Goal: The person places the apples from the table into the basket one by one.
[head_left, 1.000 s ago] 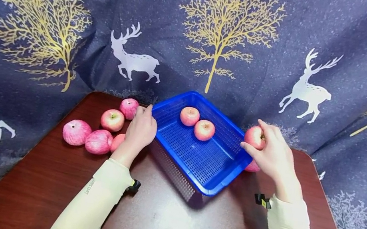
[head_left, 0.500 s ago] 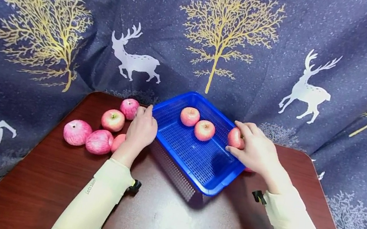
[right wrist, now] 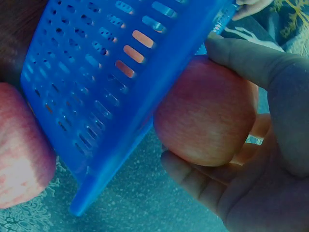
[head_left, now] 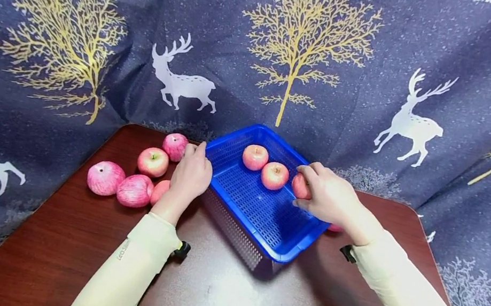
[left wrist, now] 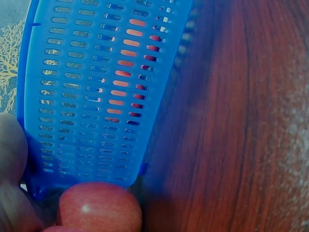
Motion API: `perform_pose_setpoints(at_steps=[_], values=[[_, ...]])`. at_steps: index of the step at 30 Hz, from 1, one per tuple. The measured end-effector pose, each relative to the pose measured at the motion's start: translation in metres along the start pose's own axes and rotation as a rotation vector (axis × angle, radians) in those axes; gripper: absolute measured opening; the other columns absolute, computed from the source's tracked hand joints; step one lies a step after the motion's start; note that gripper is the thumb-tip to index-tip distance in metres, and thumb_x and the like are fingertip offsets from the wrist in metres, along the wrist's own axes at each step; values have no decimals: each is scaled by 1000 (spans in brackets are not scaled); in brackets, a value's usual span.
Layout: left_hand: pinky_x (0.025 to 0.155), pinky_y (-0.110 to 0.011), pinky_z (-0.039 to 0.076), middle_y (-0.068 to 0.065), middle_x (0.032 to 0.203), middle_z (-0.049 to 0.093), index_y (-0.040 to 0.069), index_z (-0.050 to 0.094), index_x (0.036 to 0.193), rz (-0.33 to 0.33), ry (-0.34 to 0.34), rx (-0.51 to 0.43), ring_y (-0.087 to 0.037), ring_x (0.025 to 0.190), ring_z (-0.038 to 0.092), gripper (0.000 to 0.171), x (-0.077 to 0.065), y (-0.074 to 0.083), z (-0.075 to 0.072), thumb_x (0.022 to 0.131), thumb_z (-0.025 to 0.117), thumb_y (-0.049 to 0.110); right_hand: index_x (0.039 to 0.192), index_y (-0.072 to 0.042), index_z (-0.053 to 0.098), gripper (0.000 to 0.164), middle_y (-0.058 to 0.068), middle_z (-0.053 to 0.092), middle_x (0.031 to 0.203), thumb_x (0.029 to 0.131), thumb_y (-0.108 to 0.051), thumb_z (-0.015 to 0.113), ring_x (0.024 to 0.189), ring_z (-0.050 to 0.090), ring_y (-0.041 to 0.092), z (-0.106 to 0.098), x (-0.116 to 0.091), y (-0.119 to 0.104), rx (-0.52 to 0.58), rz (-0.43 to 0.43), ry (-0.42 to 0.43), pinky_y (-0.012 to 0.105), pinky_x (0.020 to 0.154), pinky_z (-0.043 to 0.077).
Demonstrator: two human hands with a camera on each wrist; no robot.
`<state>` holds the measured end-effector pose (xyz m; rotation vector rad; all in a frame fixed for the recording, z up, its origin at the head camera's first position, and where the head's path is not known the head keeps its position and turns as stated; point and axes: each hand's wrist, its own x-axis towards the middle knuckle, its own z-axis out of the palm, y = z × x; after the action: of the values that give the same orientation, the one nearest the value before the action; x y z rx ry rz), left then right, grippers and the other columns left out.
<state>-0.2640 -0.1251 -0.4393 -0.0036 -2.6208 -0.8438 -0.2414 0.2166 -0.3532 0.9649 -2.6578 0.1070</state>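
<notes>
A blue perforated plastic basket [head_left: 235,213] stands on the table with two red apples inside, a rear apple [head_left: 255,158] and a middle apple [head_left: 274,176]. My left hand [head_left: 192,172] grips the basket's left rim; its thumb [left wrist: 12,150] shows beside the rim in the left wrist view. Between the thumb and fingers of my right hand [head_left: 333,196] is another apple [head_left: 301,186], held over the basket's right side. The right wrist view shows this held apple [right wrist: 207,113] next to the rim, its lower part cupped by fingers.
Several apples [head_left: 135,190] lie on the brown table [head_left: 56,235] left of the basket, one partly behind my left wrist. One apple [head_left: 335,227] sits against the basket's right outer side, mostly hidden. A patterned cloth [head_left: 245,39] hangs behind the table.
My right hand has carried its apple leftward from outside the right rim to over the basket's inside. The left hand has stayed on the rim.
</notes>
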Motion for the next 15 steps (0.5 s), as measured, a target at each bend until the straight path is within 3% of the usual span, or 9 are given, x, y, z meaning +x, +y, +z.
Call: perform_pose_setpoints(at_steps=[8, 15], values=[[83, -53, 48, -19, 128, 45, 6, 41, 148, -10, 9, -1, -39, 105, 56, 52, 0, 0, 2, 97, 42, 18, 125, -12, 57, 73, 6, 59, 107, 66, -45, 85, 89, 60, 26, 3, 7, -2, 3, -6, -129, 48, 71, 51], [82, -53, 48, -19, 128, 46, 7, 41, 148, -11, 9, -2, -40, 103, 57, 52, 0, -1, 3, 97, 43, 18, 123, -7, 57, 75, 8, 58, 104, 64, -42, 86, 88, 60, 27, 9, 17, 3, -7, -22, -233, 47, 77, 50]])
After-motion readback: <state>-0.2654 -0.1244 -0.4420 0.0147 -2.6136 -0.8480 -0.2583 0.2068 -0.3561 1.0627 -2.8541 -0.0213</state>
